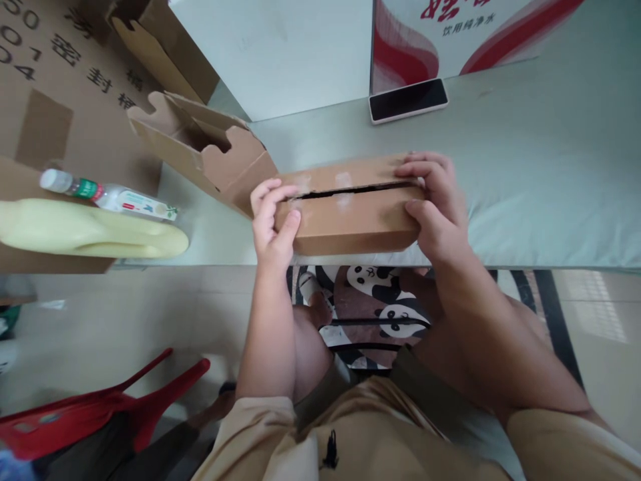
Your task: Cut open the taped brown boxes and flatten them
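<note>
A brown cardboard box is held between my two hands at the front edge of the table. Its top flaps nearly meet, leaving a dark gap along the seam, and a small strip of clear tape crosses that gap. My left hand grips the left end, thumb on the near flap and fingers on the far side. At the right end, my right hand holds the box the same way. Just behind my left hand stands an open cardboard box with its notched flaps raised.
A phone lies before a red and white carton. On the left are a plastic bottle, a pale yellow jug-like container, another open box and a large printed carton. A red plastic chair stands at lower left.
</note>
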Motion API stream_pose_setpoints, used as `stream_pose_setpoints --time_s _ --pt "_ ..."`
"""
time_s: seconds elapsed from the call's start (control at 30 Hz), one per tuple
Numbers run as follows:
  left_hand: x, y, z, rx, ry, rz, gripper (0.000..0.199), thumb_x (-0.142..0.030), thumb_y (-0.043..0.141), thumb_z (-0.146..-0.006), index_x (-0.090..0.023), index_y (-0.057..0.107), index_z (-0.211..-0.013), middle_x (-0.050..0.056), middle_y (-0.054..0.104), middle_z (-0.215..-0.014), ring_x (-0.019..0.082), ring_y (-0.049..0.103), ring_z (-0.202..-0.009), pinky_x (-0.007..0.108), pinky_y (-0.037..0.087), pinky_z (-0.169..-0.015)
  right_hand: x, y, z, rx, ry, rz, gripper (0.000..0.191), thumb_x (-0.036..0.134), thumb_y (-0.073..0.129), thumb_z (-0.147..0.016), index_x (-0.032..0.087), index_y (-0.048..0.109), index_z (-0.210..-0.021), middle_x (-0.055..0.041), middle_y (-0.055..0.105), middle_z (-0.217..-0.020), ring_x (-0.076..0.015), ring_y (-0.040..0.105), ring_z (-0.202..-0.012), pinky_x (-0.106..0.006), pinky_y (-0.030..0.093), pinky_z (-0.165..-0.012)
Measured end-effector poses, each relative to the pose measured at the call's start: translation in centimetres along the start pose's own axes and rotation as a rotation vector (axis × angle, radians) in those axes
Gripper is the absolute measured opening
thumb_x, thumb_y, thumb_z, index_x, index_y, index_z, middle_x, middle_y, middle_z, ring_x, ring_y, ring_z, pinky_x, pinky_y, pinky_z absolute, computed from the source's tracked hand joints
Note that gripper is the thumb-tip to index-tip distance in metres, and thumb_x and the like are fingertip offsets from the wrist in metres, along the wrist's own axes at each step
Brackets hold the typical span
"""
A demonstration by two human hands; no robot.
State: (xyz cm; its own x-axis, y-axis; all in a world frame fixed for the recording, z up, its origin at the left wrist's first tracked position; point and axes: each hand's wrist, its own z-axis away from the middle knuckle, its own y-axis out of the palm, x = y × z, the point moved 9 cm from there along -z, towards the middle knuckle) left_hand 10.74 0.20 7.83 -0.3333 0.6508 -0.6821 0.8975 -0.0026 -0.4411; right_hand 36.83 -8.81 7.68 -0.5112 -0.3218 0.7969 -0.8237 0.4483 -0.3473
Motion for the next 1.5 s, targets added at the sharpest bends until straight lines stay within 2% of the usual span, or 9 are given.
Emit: stream_pose_setpoints --time_s 0.17,0.33,0.5,0.63,0.77,0.93,1.13,1.3,1.5 --pt "-0.2 -0.4 -0.5 -0.002 -0.009 0.01 0.035 -0.055 0.06 -0.094 -0.031 0.076 -0.114 0.003 0.067 -0.131 0.028 0.056 -0.137 0.052 0.035 -0.126 -0.3 -0.5 0.3 -0.04 0.033 0.01 0.035 0.039 0.04 -0.099 0.031 0.059 -0.128 -0.0082 0.056 -0.14 -0.0316 0.052 -0.139 -0.057 0.047 -0.113" --pt "3.1 -2.8 -0.7 -0.156 -0.199 0.169 0.03 -0.051 0.069 -0.085 -0.028 0.08 -0.102 0.003 0.07 -0.127 0.028 0.06 -0.132 0.049 0.041 -0.121 -4.0 -1.1 0.7 -0.109 0.3 0.026 0.041 0.053 0.037 -0.102 0.031 0.06 -0.127 -0.0078 0.065 -0.129 -0.0265 0.063 -0.121 -0.048 0.056 -0.1" --pt "5.6 -3.8 0.0 -0.315 -0.404 0.373 0.027 -0.044 0.068 -0.08 -0.023 0.076 -0.097 0.004 0.068 -0.134 0.027 0.059 -0.132 0.046 0.042 -0.12 -5.7 1.0 1.5 0.138 0.583 -0.064 0.053 0.065 0.038 -0.099 0.025 0.07 -0.111 -0.0079 0.074 -0.113 -0.0279 0.068 -0.11 -0.05 0.056 -0.099" --pt "5.0 -1.3 0.6 -0.266 -0.556 0.486 0.036 -0.052 0.064 -0.085 -0.028 0.07 -0.112 0.004 0.068 -0.133 0.025 0.061 -0.129 0.042 0.055 -0.106 -2.7 1.1 0.6 0.12 0.414 -0.177 0.071 0.075 0.036 -0.095 0.031 0.05 -0.149 -0.0058 0.05 -0.159 -0.0319 0.047 -0.148 -0.054 0.043 -0.119" --pt "4.0 2.5 1.5 -0.083 -0.76 0.643 0.059 -0.075 0.053 -0.086 -0.029 0.065 -0.122 0.009 0.066 -0.136 0.028 0.066 -0.123 0.036 0.063 -0.083 1.2 1.1 -0.2 0.122 0.108 -0.278 0.081 0.08 0.032 -0.093 0.04 0.025 -0.163 0.0004 0.033 -0.17 -0.0292 0.032 -0.158 -0.055 0.034 -0.127" --pt "3.4 5.7 3.3 0.137 -0.953 0.67 0.075 -0.083 0.049 -0.085 -0.024 0.063 -0.13 0.013 0.071 -0.13 0.031 0.068 -0.122 0.039 0.065 -0.084 4.5 0.5 -0.3 0.195 -0.069 -0.147 0.063 0.065 0.045 -0.097 0.032 0.052 -0.149 -0.0021 0.045 -0.164 -0.0316 0.03 -0.159 -0.056 0.022 -0.133" --pt "4.3 8.3 6.4 0.395 -1.189 0.476 0.057 -0.061 0.053 -0.094 -0.022 0.06 -0.135 0.012 0.078 -0.114 0.027 0.076 -0.094 0.042 0.065 -0.078 5.0 -0.1 -0.3 0.167 -0.106 -0.149 0.038 0.05 0.05 -0.097 0.027 0.074 -0.116 -0.0065 0.073 -0.129 -0.0317 0.056 -0.14 -0.059 0.035 -0.126" --pt "5.2 9.0 5.2 0.437 -0.917 0.378 0.06 -0.051 0.071 -0.085 -0.027 0.059 -0.138 0.015 0.073 -0.128 0.028 0.076 -0.095 0.04 0.063 -0.072 3.4 0.7 0.1 0.105 -0.047 0.007 0.025 0.045 0.055 -0.095 0.031 0.076 -0.096 -0.0058 0.066 -0.134 -0.0335 0.048 -0.146 -0.063 0.035 -0.125" --pt "-1.5 4.1 0.8 0.047 -0.001 0.062 0.061 -0.068 0.047 -0.094 -0.031 0.054 -0.143 0.01 0.057 -0.152 0.03 0.046 -0.149 0.05 0.045 -0.117 1.8 0.4 0.6 0.004 0.064 0.036 0.034 0.046 0.051 -0.098 0.028 0.07 -0.12 -0.0118 0.05 -0.154 -0.0352 0.044 -0.149 -0.062 0.038 -0.121"
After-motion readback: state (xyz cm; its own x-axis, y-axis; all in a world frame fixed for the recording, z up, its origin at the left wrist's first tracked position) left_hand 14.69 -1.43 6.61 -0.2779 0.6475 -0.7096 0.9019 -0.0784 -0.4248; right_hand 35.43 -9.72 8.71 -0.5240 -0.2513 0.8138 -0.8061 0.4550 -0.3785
